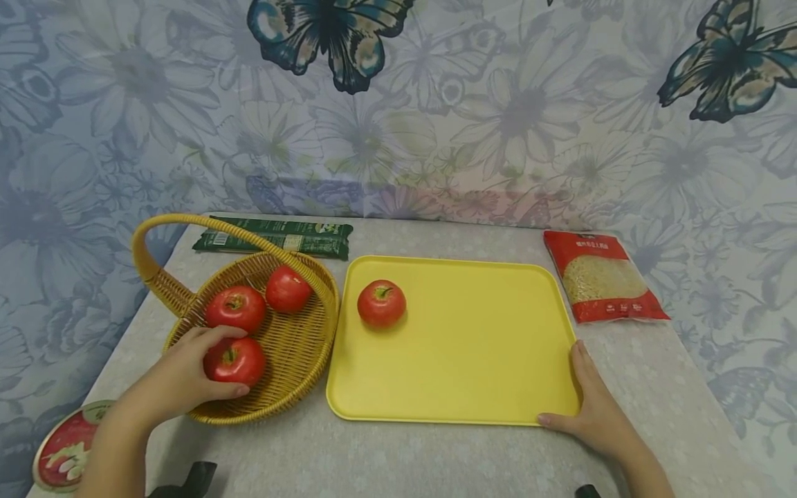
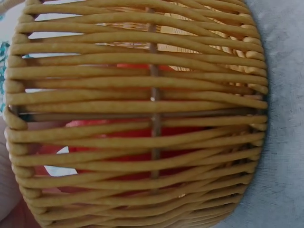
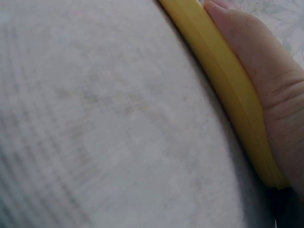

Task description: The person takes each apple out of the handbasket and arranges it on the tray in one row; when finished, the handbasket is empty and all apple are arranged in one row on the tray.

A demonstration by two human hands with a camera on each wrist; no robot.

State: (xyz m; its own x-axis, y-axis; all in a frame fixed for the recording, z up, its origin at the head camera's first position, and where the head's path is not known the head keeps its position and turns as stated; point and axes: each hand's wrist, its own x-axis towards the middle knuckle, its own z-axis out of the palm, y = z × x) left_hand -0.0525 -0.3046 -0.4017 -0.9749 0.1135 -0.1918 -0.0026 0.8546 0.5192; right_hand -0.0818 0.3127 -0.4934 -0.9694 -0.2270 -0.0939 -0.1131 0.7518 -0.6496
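Pale tabletop, left hand curled round a red apple in the basket, right hand spread against the tray.

A pale, faintly mottled tabletop spreads below a floral backdrop in washed-out blues and greys — two large teal-and-black butterflies stand out near the upper edge. A long green packet lies flat at the back left (a white barcode patch shows near one end). Toward the back right rests a red bag, pale contents showing mid-front — and at the lower left, a round red disc, only partly visible.
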